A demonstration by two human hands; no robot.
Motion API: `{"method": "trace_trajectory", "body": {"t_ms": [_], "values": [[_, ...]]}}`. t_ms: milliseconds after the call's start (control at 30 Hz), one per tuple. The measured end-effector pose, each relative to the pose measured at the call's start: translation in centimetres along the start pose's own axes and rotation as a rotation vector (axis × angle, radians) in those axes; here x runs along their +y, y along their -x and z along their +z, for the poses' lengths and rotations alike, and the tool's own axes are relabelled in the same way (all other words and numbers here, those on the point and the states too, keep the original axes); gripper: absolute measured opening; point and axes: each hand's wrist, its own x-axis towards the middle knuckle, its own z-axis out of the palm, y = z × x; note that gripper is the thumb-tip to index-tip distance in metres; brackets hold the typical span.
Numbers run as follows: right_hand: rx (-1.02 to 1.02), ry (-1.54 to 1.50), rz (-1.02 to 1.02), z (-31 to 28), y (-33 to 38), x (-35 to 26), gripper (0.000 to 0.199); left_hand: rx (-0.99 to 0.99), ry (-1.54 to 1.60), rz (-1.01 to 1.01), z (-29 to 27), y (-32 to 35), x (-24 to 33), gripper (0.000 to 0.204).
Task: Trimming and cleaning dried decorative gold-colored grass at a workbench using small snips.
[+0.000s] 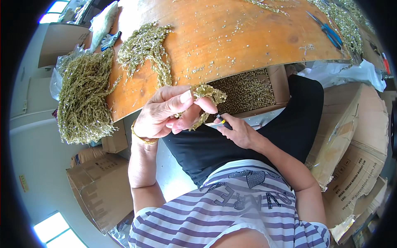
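Just below the near edge of the wooden tabletop (231, 37), both hands meet over the person's lap. Left hand (163, 113) curls in, thumb and fingers pinched on a short olive-green beaded strand (209, 94), which pokes up above the fingertips and trails down behind the palm. A gold bangle (142, 138) sits at that wrist. Right hand (237, 131) comes in from the other side, fingers closed around a small tool with a dark handle and a yellow band (222, 120); its tip points toward the strand, right beside the left thumb. Whether the tip touches the strand, I cannot tell.

Behind the hands, tucked under the tabletop edge, an open cardboard box (279, 89) is full of loose green beads (244, 91). Up on the tabletop, a pile of the same beaded strands (147, 47) spreads out, with stray beads scattered across the wood. Off to the left, a big bundle of strands (84, 97) hangs over the tabletop corner, spilling out of clear plastic. Far right on the tabletop, blue-handled scissors (331, 31) lie beside more strands. White plastic sheeting (351, 74) bunches at the right, and brown cartons (103, 190) stand on the floor either side of the person's striped shirt and black apron.
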Motion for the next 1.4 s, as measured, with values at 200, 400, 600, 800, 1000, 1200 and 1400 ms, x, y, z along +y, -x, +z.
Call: {"method": "trace_trajectory", "body": {"t_ms": [200, 400, 600, 800, 1000, 1200, 1400], "values": [[0.349, 0.377, -0.114, -0.2, -1.3, 3.2, 0.021, 0.122, 0.141, 0.037, -0.1, 0.9, 0.3, 0.043], [0.307, 0.210, -0.228, -1.1, 0.3, 4.3, 0.028, 0.149, 0.091, 0.085, -1.6, 1.9, 1.8, 0.045], [0.302, -0.407, -0.334, 0.0, 0.4, -1.1, 0.032, 0.097, 0.251, 0.035, -2.7, 1.1, 1.3, 0.046], [0.619, -0.039, -0.662, -2.5, 0.8, -4.9, 0.046, 0.173, 0.074, -0.071, -0.9, -0.2, 0.2, 0.044], [0.120, -0.226, -0.457, -3.4, 1.0, -4.7, 0.045, -0.135, 0.031, -0.373, 0.5, -1.1, -1.6, 0.034], [-0.218, 0.024, -0.244, -6.3, 2.2, -2.4, 0.031, -0.254, -0.127, -0.372, -1.2, -1.9, -1.7, 0.037], [-0.234, -0.147, 0.043, -15.5, 2.5, -7.0, 0.036, -0.288, -0.159, -0.389, -3.2, -3.6, -2.3, 0.034]]}}
